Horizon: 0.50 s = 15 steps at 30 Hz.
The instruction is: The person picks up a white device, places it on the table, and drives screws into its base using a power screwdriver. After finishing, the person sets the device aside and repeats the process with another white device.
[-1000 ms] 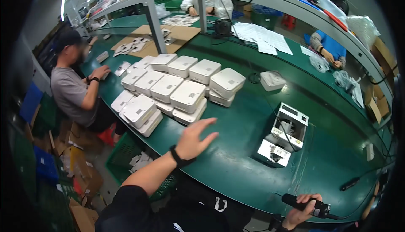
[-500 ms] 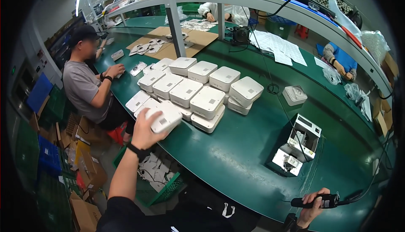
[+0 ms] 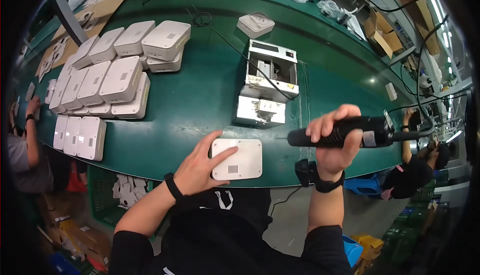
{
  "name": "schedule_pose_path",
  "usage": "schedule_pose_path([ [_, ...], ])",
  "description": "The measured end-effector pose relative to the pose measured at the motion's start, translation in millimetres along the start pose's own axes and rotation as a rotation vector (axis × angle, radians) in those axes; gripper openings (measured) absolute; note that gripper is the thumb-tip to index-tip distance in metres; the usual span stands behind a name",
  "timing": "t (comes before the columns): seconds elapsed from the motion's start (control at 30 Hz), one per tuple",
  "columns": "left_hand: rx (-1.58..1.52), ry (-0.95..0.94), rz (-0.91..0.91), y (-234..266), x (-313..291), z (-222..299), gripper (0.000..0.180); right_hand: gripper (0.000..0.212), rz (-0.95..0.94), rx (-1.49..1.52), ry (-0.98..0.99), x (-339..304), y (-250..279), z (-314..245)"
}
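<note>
A white plastic box (image 3: pixel 245 160) with a small vent grille and corner screw holes lies flat at the table's front edge. My left hand (image 3: pixel 202 162) grips it from its left side, thumb across the top. In my right hand (image 3: pixel 334 140) is a black electric screwdriver (image 3: pixel 350 131), held level above the table, its thin bit pointing left toward the box but apart from it. A cord runs from its rear end to the right. Beyond the box stands a metal fixture (image 3: pixel 267 82) with an open top.
Stacked white boxes (image 3: pixel 120 75) cover the table's left side. One more white unit (image 3: pixel 256 23) sits behind the fixture, and a cable (image 3: pixel 225 42) crosses over it. A green crate (image 3: pixel 102 200) stands below the edge. Co-workers sit at left, far side and right.
My left hand has brought the white box from beside the stack to the right, down onto the table in front of me. My right hand has raised the screwdriver toward it. The view has turned right.
</note>
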State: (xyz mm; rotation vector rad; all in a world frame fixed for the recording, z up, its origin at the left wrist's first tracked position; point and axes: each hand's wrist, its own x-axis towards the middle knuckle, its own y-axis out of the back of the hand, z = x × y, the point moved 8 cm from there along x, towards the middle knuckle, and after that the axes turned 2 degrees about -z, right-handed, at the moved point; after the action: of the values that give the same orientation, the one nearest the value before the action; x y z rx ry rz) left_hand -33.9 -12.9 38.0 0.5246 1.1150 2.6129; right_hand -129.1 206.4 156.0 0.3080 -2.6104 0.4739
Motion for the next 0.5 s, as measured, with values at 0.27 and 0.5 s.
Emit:
schedule_pose_path([
  [0.27, -0.075, 0.047, -0.033, -17, 18, -9, 0.082, 0.028, 0.036, -0.112, -0.036, 44, -34, 11],
  [0.5, -0.074, 0.057, 0.031, -11, 17, -17, 0.083, 0.026, 0.018, -0.174, -0.069, 46, -33, 31],
])
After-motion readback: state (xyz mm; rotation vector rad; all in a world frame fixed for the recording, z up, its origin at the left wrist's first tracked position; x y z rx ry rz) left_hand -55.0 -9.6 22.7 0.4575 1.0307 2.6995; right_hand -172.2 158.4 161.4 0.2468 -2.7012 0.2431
